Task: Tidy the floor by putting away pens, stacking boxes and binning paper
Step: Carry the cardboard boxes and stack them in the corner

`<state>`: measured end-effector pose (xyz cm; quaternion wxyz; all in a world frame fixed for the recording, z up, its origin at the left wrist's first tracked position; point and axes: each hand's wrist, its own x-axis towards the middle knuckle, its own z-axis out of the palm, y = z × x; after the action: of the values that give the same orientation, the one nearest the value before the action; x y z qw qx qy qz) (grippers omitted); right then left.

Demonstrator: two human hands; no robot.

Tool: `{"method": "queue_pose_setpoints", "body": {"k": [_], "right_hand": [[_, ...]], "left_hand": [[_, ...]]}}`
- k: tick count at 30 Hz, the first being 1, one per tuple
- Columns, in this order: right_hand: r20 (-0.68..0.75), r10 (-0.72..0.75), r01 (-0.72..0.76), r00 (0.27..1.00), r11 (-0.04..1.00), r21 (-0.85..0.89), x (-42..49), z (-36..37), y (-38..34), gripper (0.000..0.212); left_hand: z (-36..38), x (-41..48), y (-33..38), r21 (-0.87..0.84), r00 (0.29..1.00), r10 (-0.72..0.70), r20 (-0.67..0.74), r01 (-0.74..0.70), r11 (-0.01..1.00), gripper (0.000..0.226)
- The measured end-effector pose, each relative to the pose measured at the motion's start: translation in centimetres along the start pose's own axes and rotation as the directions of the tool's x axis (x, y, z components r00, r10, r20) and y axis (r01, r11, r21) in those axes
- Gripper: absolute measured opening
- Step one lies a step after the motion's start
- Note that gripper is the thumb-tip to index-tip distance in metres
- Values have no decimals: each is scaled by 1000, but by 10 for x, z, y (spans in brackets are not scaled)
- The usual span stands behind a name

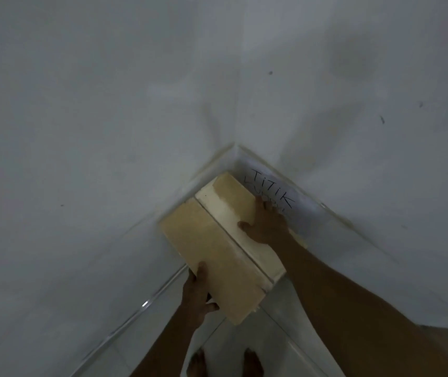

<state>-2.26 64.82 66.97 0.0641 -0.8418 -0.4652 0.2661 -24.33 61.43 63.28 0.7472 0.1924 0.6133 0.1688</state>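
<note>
A tan cardboard box with closed top flaps sits in the corner where two white walls meet, seen from above. My left hand grips its near left edge, thumb on top and fingers curled under the side. My right hand lies on the box's far right side, thumb spread over the top flap and fingers bent over the far edge. Whether another box lies beneath it is hidden.
A white paper sheet with black handwritten letters lies on the floor against the right wall, partly under my right hand. White floor tiles stretch toward me. My two bare feet stand at the bottom edge.
</note>
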Motion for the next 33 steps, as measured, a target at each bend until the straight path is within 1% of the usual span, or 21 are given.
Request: {"method": "queue_pose_setpoints", "body": {"k": [2,4,7,11,13,15,18,19,21,23,25,27,28,30,33], "right_hand": [[30,-41,42,999,998,-55,10,9,5,101],[88,-86,95,992,991,-93,18,20,14,101],[183,-125,141,975,987,-78,24,38,26,100],[168,-163,176,972,982,-66,31,43,38,98],[167,-176,188,970,980,-60,35,39,43,96],[169,-176,192,970,978,-79,36,35,47,95],[191,-145,162,971,984,-75,37,28,54,92],[197,-131,146,972,987,-64,35,24,56,90],[198,-110,120,974,992,-39,27,18,59,87],[179,-92,98,980,995,-22,16,12,63,84],[168,-69,70,983,998,-1,3,11,66,82],[164,-55,48,985,998,48,-14,11,67,82],[152,-48,37,987,996,78,-23,12,67,82],[125,-32,17,992,992,125,-42,16,70,82],[106,18,-38,994,981,192,-80,20,78,84]], "left_hand": [[10,12,1,-39,1000,-12,-11,11,999,55],[24,27,2,-87,999,-35,-4,34,996,51],[47,47,6,-130,999,-36,28,40,991,51],[61,64,14,-117,1000,-25,-2,24,993,47],[65,67,14,-79,1000,-13,-4,12,997,47],[70,68,16,0,1000,20,16,-20,1000,44],[72,68,32,177,999,33,39,-39,983,36],[71,68,39,265,999,14,35,-23,964,39],[63,69,51,467,1000,-28,13,19,884,47],[57,66,62,599,1000,-18,-7,18,801,49],[55,57,68,716,998,55,-32,-15,698,49],[52,46,70,836,987,158,-40,-53,546,55],[51,38,68,876,979,202,-21,-80,476,56],[47,21,62,913,970,240,33,-127,388,53],[44,-4,48,929,963,245,111,-188,317,58]]}}
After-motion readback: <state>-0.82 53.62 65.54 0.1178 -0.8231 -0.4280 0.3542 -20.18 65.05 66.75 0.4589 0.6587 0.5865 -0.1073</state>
